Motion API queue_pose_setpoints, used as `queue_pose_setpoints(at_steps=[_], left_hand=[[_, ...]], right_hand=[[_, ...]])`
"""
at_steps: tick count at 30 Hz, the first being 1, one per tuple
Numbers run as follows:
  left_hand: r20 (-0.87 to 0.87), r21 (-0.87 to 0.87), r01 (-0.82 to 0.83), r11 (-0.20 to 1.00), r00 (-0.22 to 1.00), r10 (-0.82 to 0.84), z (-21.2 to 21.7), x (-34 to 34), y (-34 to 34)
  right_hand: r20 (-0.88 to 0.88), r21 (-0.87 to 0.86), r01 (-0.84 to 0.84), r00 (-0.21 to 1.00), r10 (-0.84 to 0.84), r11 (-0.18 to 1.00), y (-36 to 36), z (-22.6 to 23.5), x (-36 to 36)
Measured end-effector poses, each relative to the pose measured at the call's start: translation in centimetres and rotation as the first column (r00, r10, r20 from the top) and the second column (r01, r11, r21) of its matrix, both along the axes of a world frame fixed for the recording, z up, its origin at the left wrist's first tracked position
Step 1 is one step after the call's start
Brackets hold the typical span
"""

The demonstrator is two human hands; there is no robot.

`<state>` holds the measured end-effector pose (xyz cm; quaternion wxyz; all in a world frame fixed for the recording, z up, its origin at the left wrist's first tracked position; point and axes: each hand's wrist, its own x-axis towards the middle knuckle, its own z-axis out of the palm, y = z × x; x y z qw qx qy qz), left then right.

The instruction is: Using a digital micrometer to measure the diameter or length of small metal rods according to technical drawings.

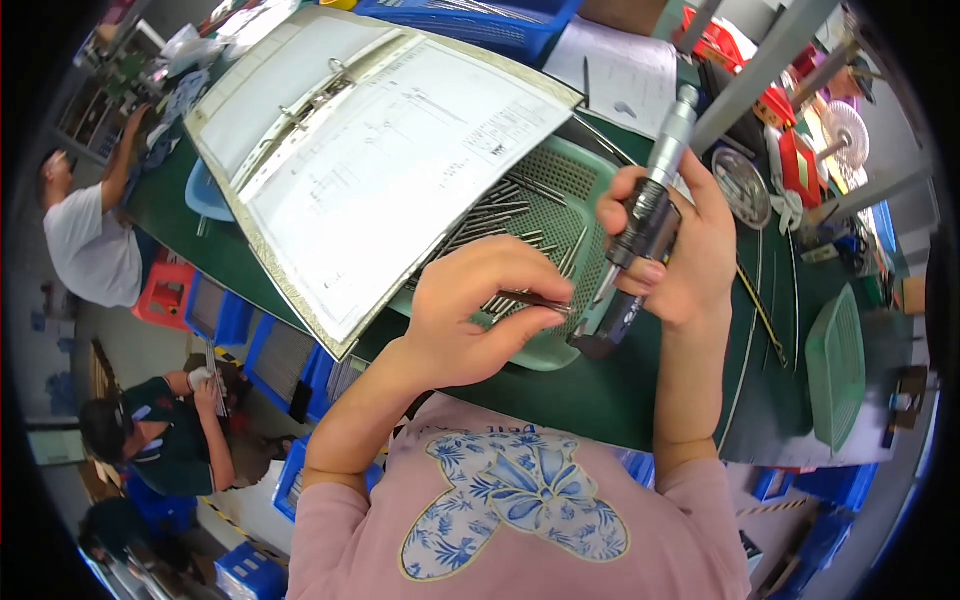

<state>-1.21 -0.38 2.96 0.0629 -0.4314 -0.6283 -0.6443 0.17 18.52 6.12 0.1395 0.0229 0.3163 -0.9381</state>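
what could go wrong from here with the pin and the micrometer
The pin is pinched only between the left hand's thumb and finger, so it could slip and mix with the loose pins in the basket.
The micrometer, held up in the right hand, might get knocked if that grip loosens.
The open binder overlaps the basket; a nudge could shift it.
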Motion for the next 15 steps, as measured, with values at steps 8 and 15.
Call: queue_pose_setpoints(at_steps=[8,15], left_hand=[[-0.227,-0.082,0.106,0.991,0.966,-0.122,0.19,-0.08,-0.24],[-0.233,-0.046,0.108,0.993,0.965,-0.116,0.04,-0.04,-0.11]], right_hand=[[0.019,-0.049,-0.118,0.993,0.119,0.992,-0.28,-0.12,0.46],[0.002,-0.094,-0.138,0.99,0.139,0.986,-0.59,-0.47,0.5]])
